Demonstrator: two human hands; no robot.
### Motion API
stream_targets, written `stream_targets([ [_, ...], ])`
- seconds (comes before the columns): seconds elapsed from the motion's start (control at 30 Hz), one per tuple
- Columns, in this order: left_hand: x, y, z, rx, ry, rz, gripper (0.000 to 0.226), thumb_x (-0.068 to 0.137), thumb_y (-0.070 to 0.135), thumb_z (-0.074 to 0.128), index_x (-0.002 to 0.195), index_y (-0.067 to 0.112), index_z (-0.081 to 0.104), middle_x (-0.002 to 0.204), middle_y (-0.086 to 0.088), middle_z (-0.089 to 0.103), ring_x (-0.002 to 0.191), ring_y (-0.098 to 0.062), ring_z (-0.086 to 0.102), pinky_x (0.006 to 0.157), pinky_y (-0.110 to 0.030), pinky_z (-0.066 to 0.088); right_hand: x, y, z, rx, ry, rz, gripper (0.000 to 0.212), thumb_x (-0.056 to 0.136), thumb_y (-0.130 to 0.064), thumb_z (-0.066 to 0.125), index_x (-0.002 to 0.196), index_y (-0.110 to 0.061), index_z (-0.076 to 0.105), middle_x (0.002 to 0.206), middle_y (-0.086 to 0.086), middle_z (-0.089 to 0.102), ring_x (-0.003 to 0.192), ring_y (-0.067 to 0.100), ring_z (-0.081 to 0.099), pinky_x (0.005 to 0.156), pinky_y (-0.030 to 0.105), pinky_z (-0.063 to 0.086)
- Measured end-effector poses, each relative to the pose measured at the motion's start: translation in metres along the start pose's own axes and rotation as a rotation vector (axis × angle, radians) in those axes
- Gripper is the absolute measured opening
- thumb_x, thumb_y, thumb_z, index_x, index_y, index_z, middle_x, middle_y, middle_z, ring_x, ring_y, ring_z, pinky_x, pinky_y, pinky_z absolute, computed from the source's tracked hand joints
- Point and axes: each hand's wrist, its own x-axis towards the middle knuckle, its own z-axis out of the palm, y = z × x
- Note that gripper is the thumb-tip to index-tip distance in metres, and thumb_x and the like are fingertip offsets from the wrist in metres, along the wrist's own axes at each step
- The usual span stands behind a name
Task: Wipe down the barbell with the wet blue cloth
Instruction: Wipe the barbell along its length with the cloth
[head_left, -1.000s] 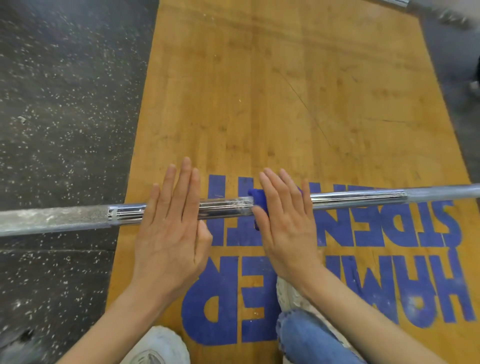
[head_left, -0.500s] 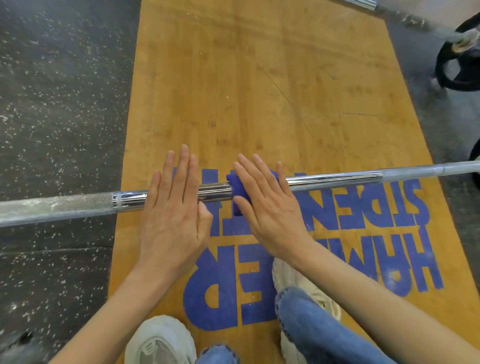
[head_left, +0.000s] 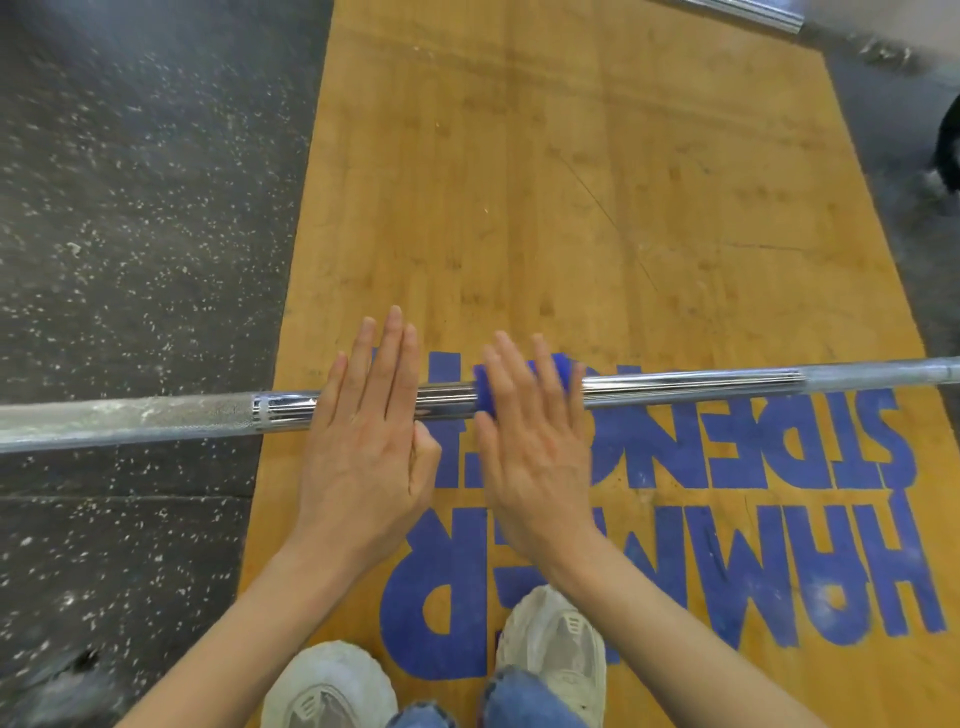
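A long steel barbell (head_left: 685, 385) lies across the wooden platform, running from the left edge to the right edge of the view. My left hand (head_left: 366, 431) rests flat on its shiny middle section, fingers straight. My right hand (head_left: 530, 441) lies flat beside it, fingers straight, pressing the blue cloth (head_left: 485, 397) onto the bar. The cloth is wrapped over the bar and mostly hidden under my fingers; blue shows at both sides of the hand.
The wooden platform (head_left: 519, 208) carries large blue lettering (head_left: 779, 519). Black speckled rubber flooring (head_left: 130, 208) lies to the left. My two pale sneakers (head_left: 550, 644) stand just behind the bar. Another metal bar end (head_left: 748, 13) lies at the far edge; a dark object (head_left: 948, 140) sits far right.
My right hand has slid the blue cloth leftward along the bar, closing toward my left hand. My left hand has stayed flat on the bar.
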Motion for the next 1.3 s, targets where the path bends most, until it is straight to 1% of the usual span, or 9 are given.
stream_targets([
  [0.13,0.001,-0.003,0.000,0.005,-0.009,0.009,0.071,0.092,0.020,0.032,0.159,0.001,0.020,0.169,-0.013,0.015,0.157,-0.028,0.009,0.128,-0.039,0.004,-0.003,0.011,0.004,-0.003,0.021,-0.129,0.050,0.110,-0.028,0.018,0.154,-0.014,0.039,0.162,0.000,0.035,0.154,0.022,0.022,0.125,0.051,0.012],
  [0.27,0.001,-0.002,-0.001,0.001,-0.019,0.021,0.068,0.096,0.024,0.031,0.160,0.003,0.021,0.169,-0.010,0.016,0.157,-0.025,0.009,0.128,-0.037,0.001,-0.010,0.022,0.001,-0.035,0.106,0.088,0.048,0.107,-0.024,0.029,0.152,-0.011,0.041,0.160,0.000,0.037,0.153,0.026,0.022,0.124,0.054,0.013],
  [0.43,0.002,-0.003,0.001,0.023,-0.004,-0.006,0.063,0.104,0.035,0.030,0.160,0.007,0.025,0.168,-0.007,0.019,0.157,-0.024,0.013,0.127,-0.038,0.007,-0.001,0.011,0.009,0.003,0.068,-0.130,0.047,0.110,-0.029,0.024,0.149,-0.012,0.047,0.154,0.001,0.047,0.147,0.024,0.036,0.126,0.049,0.011],
  [0.6,0.003,0.000,0.003,0.047,0.026,-0.028,0.058,0.106,0.035,0.030,0.158,0.010,0.030,0.167,-0.005,0.024,0.156,-0.025,0.018,0.124,-0.041,0.017,-0.003,0.024,0.006,-0.013,0.140,0.011,0.045,0.111,-0.029,0.026,0.147,-0.012,0.048,0.151,0.001,0.049,0.147,0.026,0.035,0.123,0.056,0.017],
  [0.73,0.004,0.000,0.002,0.077,0.025,-0.043,0.057,0.106,0.035,0.033,0.157,0.011,0.035,0.166,-0.007,0.027,0.155,-0.026,0.020,0.124,-0.041,0.014,0.008,0.013,0.009,0.048,0.090,-0.177,0.043,0.111,-0.030,0.031,0.142,-0.012,0.055,0.146,0.001,0.055,0.141,0.024,0.043,0.125,0.047,0.015],
  [0.9,-0.009,-0.003,0.000,0.134,0.018,-0.043,0.057,0.106,0.036,0.031,0.158,0.013,0.033,0.167,-0.007,0.024,0.155,-0.027,0.017,0.126,-0.042,0.004,-0.004,0.026,0.006,0.041,0.155,0.022,0.043,0.110,-0.027,0.029,0.146,-0.012,0.049,0.150,0.002,0.049,0.148,0.027,0.033,0.124,0.054,0.014],
  [1.0,-0.016,-0.008,0.000,0.114,0.002,-0.008,0.057,0.107,0.036,0.028,0.159,0.014,0.030,0.168,-0.006,0.022,0.156,-0.026,0.016,0.126,-0.042,0.007,-0.016,0.000,0.017,-0.007,0.131,-0.084,0.044,0.109,-0.025,0.030,0.150,-0.013,0.040,0.155,0.003,0.044,0.149,0.029,0.031,0.122,0.056,0.019],
  [1.2,-0.016,-0.012,0.005,0.069,0.044,0.029,0.055,0.104,0.032,0.034,0.157,0.018,0.032,0.166,-0.004,0.029,0.153,-0.022,0.024,0.126,-0.037,0.005,0.030,-0.006,0.004,0.089,0.087,0.013,0.040,0.108,-0.030,0.031,0.111,-0.020,0.069,0.102,-0.007,0.069,0.100,0.024,0.062,0.108,0.042,0.038],
  [1.3,-0.016,-0.013,0.007,0.054,0.073,0.022,0.052,0.103,0.030,0.036,0.154,0.017,0.039,0.161,-0.001,0.036,0.150,-0.021,0.029,0.125,-0.035,0.006,-0.001,-0.007,0.003,0.059,0.063,-0.061,0.041,0.108,-0.027,0.032,0.141,-0.016,0.054,0.143,-0.004,0.056,0.138,0.021,0.046,0.122,0.046,0.023],
])
